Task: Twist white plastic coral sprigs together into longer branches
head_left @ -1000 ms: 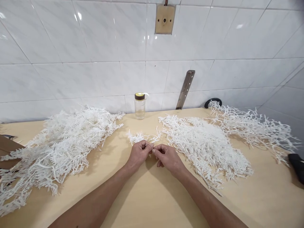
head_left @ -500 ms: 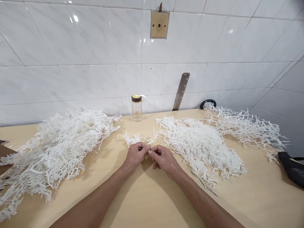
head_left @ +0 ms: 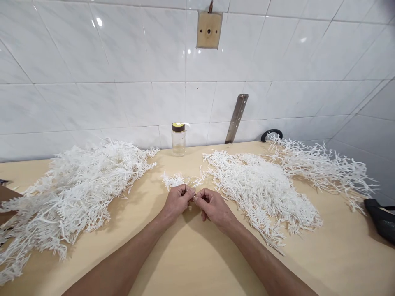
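Here, the person's left hand (head_left: 180,201) and right hand (head_left: 213,206) meet above the pale, wood-toned surface (head_left: 197,263), each grip pinched narrow, thumb against forefinger, with a tiny pale bit (head_left: 194,197) at the fingertips, too small to make out. Just beyond the left hand lies a small, white, branching sprig (head_left: 175,180). A large, tangled heap of white, twig-like strands (head_left: 89,189) spreads to the left; a flatter, dense white heap (head_left: 262,185) lies near the right hand. Behind them stands a clear bottle with a dark-rimmed, yellow-topped lid (head_left: 178,142).
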`<state>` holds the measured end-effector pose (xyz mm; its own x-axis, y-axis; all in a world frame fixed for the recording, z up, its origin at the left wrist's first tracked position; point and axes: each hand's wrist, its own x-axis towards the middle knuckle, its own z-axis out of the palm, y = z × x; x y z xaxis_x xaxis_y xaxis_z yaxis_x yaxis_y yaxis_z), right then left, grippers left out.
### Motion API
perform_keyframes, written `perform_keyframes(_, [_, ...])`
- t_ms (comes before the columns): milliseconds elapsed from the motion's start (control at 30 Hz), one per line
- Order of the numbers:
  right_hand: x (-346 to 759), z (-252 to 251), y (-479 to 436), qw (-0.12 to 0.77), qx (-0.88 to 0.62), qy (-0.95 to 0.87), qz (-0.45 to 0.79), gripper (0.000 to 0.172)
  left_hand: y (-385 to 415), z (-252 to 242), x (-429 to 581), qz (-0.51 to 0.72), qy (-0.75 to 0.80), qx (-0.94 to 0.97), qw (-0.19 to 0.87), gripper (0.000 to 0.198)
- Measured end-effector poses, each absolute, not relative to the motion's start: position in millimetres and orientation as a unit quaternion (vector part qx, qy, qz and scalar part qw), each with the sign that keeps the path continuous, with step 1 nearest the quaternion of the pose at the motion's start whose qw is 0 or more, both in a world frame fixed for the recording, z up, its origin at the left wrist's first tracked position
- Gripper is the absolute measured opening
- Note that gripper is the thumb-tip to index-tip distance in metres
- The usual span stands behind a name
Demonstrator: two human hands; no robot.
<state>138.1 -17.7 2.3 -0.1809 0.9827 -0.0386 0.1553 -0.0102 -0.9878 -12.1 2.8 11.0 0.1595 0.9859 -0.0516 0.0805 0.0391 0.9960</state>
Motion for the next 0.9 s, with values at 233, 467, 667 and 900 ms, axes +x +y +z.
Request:
perform_keyframes(233, [133, 10, -26, 0.398, -0.475, -0.672, 0.406, 0.009, 3, 5, -12, 0.432, 0.534, 0.582, 0.435, 0.027])
perform_keyframes(467, [140, 16, -22, 0.424, -0.513, -0.685, 0.297, 0.011, 6, 8, -15, 0.471, 0.504, 0.524, 0.499, 0.032])
perform_keyframes(667, [190, 12, 3, 0.401, -0.672, -0.622, 0.034, 0.012, 6, 8, -15, 0.465, 0.49, 0.483, 0.558, 0.039])
perform_keyframes(900, [156, 13, -16, 0.398, -0.539, -0.73, 0.135, 0.02, 3, 13, -13, 0.471, 0.473, 0.496, 0.556, 0.041])
